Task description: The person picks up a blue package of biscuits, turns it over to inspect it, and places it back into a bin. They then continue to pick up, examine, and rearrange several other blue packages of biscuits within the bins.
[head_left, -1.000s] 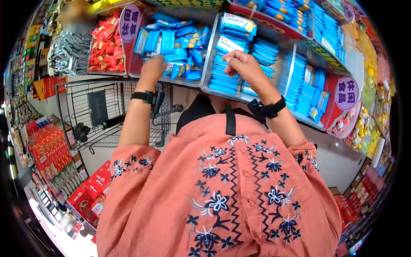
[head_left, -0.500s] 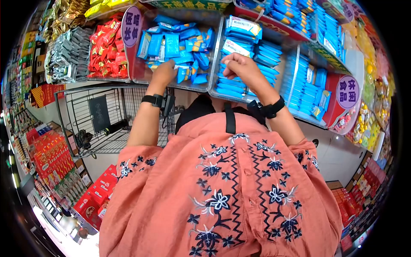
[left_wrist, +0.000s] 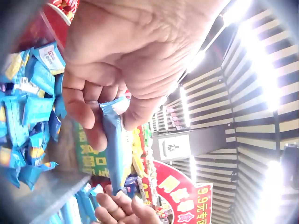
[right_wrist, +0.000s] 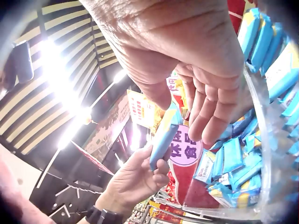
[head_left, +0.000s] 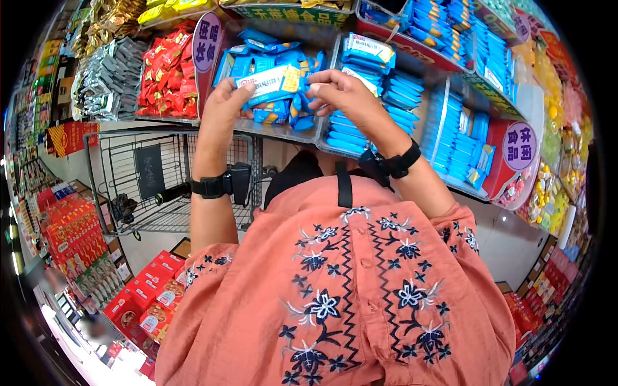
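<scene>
My left hand (head_left: 222, 106) pinches one end of a blue-and-white biscuit packet (head_left: 273, 83), which has a yellow biscuit printed at its far end. In the left wrist view the thumb and fingers (left_wrist: 96, 137) close on the packet's crimped end. My right hand (head_left: 344, 93) is at the packet's other end, its fingers loosely bent; in the right wrist view its thumb (right_wrist: 156, 95) and fingers lie to either side of the packet's tip. Below both hands, a clear bin holds a loose heap of blue packets (head_left: 264, 42).
Neat rows of blue packets (head_left: 402, 96) fill the neighbouring bin on the right. Red packets (head_left: 168, 74) and silver packets (head_left: 109, 77) lie to the left. A wire shopping cart (head_left: 174, 145) stands below the bins, by my left forearm. Red boxes (head_left: 145, 286) are stacked behind it.
My left hand has come up from the loose heap with a biscuit packet, now held level in front of me. The right hand has moved slightly left towards its end, fingers extending more.
</scene>
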### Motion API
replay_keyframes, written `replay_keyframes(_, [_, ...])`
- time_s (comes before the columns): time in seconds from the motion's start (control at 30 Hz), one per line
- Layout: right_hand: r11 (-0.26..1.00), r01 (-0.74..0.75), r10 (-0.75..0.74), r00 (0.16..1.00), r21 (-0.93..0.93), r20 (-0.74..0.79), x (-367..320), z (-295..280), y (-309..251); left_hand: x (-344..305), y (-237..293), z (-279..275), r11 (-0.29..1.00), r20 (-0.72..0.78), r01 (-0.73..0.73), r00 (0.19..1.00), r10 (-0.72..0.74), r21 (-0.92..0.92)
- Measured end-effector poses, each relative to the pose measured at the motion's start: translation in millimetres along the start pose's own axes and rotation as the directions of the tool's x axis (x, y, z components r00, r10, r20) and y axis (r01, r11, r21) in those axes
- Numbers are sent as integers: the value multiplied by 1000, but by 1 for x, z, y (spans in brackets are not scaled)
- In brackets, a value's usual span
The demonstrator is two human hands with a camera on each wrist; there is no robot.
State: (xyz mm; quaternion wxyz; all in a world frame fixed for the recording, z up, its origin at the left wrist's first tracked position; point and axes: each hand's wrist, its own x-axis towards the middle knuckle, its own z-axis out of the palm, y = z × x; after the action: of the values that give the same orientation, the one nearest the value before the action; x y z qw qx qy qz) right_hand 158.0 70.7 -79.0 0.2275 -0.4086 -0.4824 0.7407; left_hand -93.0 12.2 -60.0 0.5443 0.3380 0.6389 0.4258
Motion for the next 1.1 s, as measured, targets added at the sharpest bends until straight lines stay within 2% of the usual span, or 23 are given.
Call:
replay_keyframes(0.1, [999, 27, -28, 999, 40, 20, -1, 4, -1, -11, 4, 11, 999, 63, 8, 998, -5, -50])
replay_keyframes(0.8, [994, 29, -30, 1000, 103, 10, -36, -6, 8, -47, 1, 44, 993, 86, -23, 996, 34, -117])
replay_keyframes(0.97, [991, 26, -28, 1000, 131, 11, -44, -13, 11, -47, -5, 47, 996, 90, -51, 994, 57, -69])
replay_keyframes(1.1, [971, 109, -107, 994, 214, -20, -51, -22, 15, -43, -9, 55, 996, 118, -94, 989, 94, -4])
